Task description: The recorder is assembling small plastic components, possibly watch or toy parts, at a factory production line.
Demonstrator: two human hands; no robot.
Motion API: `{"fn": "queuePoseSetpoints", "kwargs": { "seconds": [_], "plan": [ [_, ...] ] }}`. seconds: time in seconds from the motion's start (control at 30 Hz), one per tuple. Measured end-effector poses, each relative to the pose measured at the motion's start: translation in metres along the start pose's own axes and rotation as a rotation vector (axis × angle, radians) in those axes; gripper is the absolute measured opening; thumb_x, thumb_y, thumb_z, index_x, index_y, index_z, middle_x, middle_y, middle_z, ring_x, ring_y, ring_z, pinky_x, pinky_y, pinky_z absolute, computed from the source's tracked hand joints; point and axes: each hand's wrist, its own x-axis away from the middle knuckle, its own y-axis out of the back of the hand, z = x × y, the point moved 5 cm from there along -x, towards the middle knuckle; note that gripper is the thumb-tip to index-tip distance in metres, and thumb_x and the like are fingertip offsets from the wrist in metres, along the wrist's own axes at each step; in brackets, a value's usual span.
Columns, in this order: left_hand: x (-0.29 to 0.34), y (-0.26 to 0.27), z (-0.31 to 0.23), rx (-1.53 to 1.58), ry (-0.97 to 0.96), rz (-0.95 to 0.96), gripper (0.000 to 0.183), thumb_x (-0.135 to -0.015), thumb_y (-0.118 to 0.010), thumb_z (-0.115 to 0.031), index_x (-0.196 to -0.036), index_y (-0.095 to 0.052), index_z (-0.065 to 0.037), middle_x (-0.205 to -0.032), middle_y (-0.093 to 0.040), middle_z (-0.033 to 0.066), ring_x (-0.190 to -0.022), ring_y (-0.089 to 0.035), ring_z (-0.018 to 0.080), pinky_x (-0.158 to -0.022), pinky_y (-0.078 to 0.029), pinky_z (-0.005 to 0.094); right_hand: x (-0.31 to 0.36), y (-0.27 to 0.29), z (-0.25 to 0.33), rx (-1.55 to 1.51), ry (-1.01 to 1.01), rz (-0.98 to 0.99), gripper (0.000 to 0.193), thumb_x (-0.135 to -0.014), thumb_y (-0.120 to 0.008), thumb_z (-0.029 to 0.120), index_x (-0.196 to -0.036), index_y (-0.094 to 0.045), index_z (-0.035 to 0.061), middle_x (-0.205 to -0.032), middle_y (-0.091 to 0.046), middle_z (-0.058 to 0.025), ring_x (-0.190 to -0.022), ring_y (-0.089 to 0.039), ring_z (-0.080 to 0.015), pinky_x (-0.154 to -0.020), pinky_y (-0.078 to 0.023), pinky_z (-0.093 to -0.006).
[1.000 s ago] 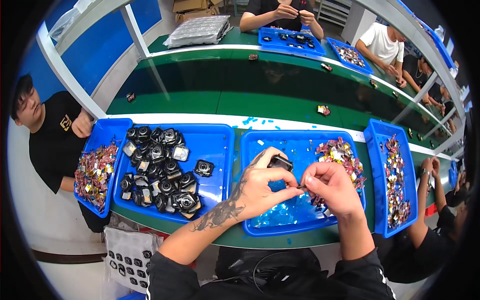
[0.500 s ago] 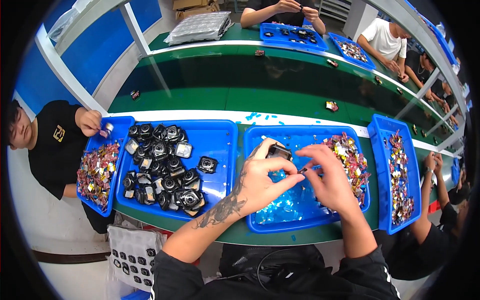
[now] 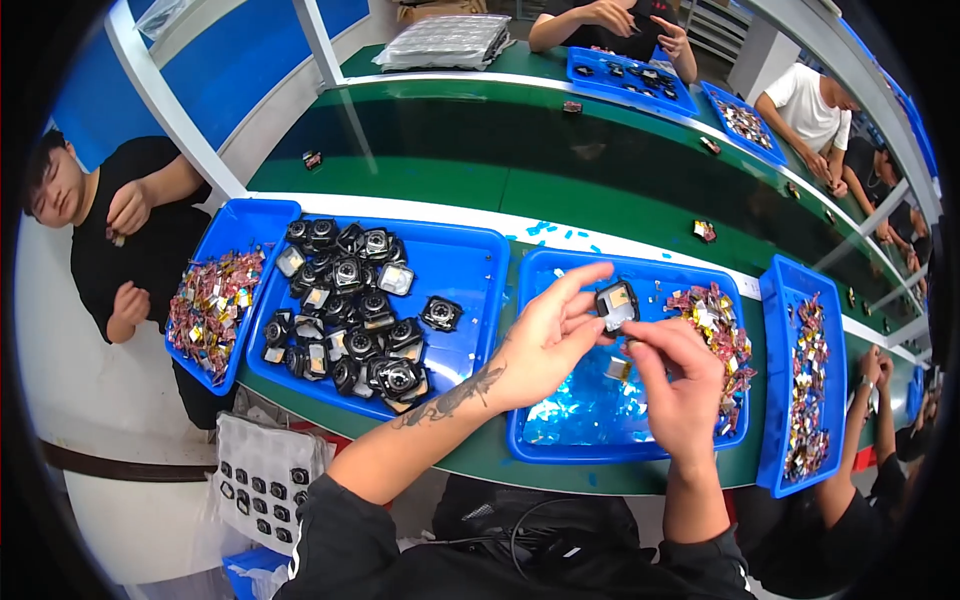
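Over the middle blue tray, a black, squarish, watch-like housing shows its open pale inside beside my fingertips. My left hand has its fingers stretched apart at the housing's left side; whether they touch it is hard to see. Thumb and index finger of my right hand are pinched together just below the housing's lower edge, and what sits between them is hidden. Right beneath that pinch is a small silvery flat piece; I cannot tell whether it hangs or lies in the tray.
Blue film scraps and a heap of small pink-and-yellow parts lie in the middle tray. A left tray holds several black housings. Outer trays hold more small parts. Co-workers sit around the green belt.
My left hand has opened out, and the housing now shows beyond its fingertips. The right hand has turned and moved lower. The view has shifted; the left co-worker's hand has left the tray.
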Motion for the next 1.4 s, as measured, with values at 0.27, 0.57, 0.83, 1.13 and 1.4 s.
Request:
{"fn": "queuePoseSetpoints", "kwargs": {
  "seconds": [0.27,0.57,0.83,1.13,1.4],
  "plan": [
    [0.002,-0.002,-0.003,-0.132,-0.037,0.051,0.043,-0.095,-0.053,0.004,-0.137,-0.048,0.005,-0.127,-0.06,0.0155,-0.119,-0.057,0.0194,-0.103,-0.045,0.0326,-0.008,0.0,0.003,0.084,-0.133,-0.067,0.009,-0.079,-0.074,0.002,-0.087,-0.069,0.0032,-0.072,-0.065,-0.0051,-0.054,-0.047,-0.0108,-0.05,-0.039,-0.026],
    [0.003,-0.004,-0.004,-0.144,-0.054,0.057,0.043,-0.095,-0.054,0.004,-0.137,-0.048,0.005,-0.128,-0.06,0.0158,-0.116,-0.059,0.0193,-0.101,-0.047,0.0323,-0.01,-0.003,0.007,0.092,-0.095,-0.083,0.008,-0.078,-0.074,0.004,-0.084,-0.069,0.0025,-0.074,-0.067,-0.0054,-0.055,-0.05,-0.0123,-0.052,-0.041,-0.0269],
    [0.005,-0.006,-0.004,-0.213,-0.042,0.054,0.043,-0.094,-0.053,0.004,-0.137,-0.048,0.005,-0.127,-0.06,0.0159,-0.115,-0.059,0.0185,-0.1,-0.047,0.0316,-0.013,-0.004,0.007,0.103,-0.118,-0.052,0.006,-0.078,-0.073,0.004,-0.082,-0.068,0.0038,-0.074,-0.067,-0.0063,-0.057,-0.05,-0.0156,-0.056,-0.042,-0.0295],
    [0.008,-0.011,-0.014,-0.174,-0.09,0.073,0.042,-0.096,-0.05,0.003,-0.138,-0.048,0.003,-0.128,-0.06,0.0161,-0.117,-0.058,0.0188,-0.101,-0.046,0.0313,-0.01,0.005,0.001,-0.113,-0.053,-0.113,0.021,-0.078,-0.073,0.0,-0.083,-0.053,0.0033,-0.077,-0.055,-0.0041,-0.069,-0.052,-0.0144,-0.066,-0.044,-0.0288],
    [0.01,-0.007,-0.017,-0.147,-0.306,-0.033,0.028,-0.097,-0.049,0.003,-0.125,-0.054,0.001,-0.125,-0.059,0.0132,-0.115,-0.058,0.0172,-0.099,-0.045,0.0303,0.013,-0.009,-0.014,-0.526,-0.367,0.115,0.046,-0.08,-0.071,-0.004,-0.121,-0.049,0.0005,-0.103,-0.065,-0.0104,-0.097,-0.065,-0.0177,-0.082,-0.054,-0.0276]
  ]
}}
